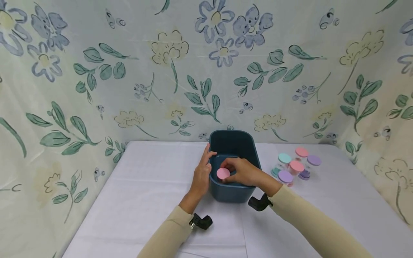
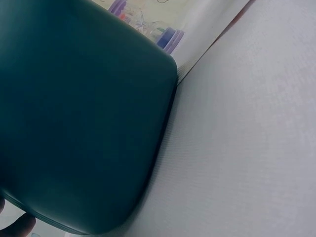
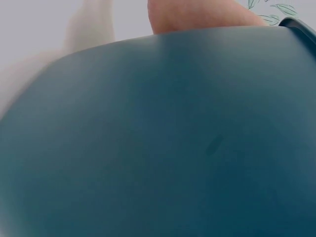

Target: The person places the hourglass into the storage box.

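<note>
Right hand [image 1: 242, 172] tight around pink-topped jar [image 1: 223, 173], white cloth [image 1: 151, 175] beneath bin [image 1: 229, 194], floral backdrop [image 1: 155, 107] behind.

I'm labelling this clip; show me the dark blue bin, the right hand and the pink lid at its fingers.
Dark blue bin [image 1: 229, 194]: head view, front outer wall.
Right hand [image 1: 243, 172]: head view, back of hand.
Pink lid [image 1: 223, 173]: head view, its top.
</note>
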